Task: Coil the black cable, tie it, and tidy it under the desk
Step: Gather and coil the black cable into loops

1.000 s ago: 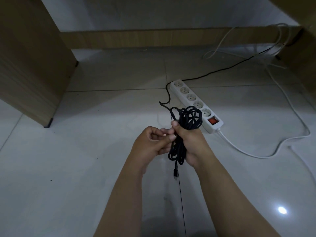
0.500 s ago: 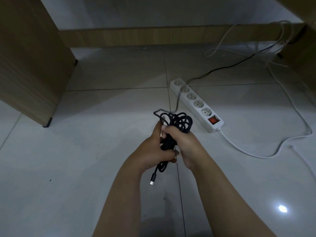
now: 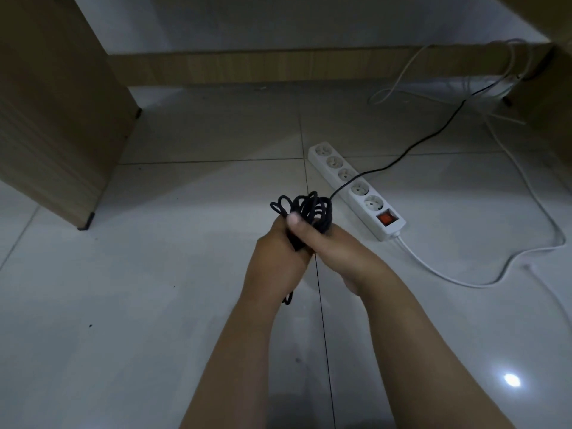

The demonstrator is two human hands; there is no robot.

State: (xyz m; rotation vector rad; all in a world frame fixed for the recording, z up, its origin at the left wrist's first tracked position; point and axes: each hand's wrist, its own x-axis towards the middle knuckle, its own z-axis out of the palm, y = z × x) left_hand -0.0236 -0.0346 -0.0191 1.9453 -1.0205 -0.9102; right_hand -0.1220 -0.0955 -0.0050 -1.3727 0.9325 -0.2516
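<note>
i had both hands clamped round the black cable (image 3: 309, 212): the left hand (image 3: 278, 255) gripped the waist of the bundle while the right hand (image 3: 322, 246) pinched it from the other side. the coil's long axis ran away from me, loops fanning above the fingers, a bit hanging below. its free run trailed up and right over the power strip (image 3: 356, 190), on the right hand's side.

Two hands, left (image 3: 278, 258) and right (image 3: 328, 243), one coiled black cable (image 3: 305, 209), one white power strip (image 3: 356, 190) with five sockets and one red switch (image 3: 386, 218).
</note>
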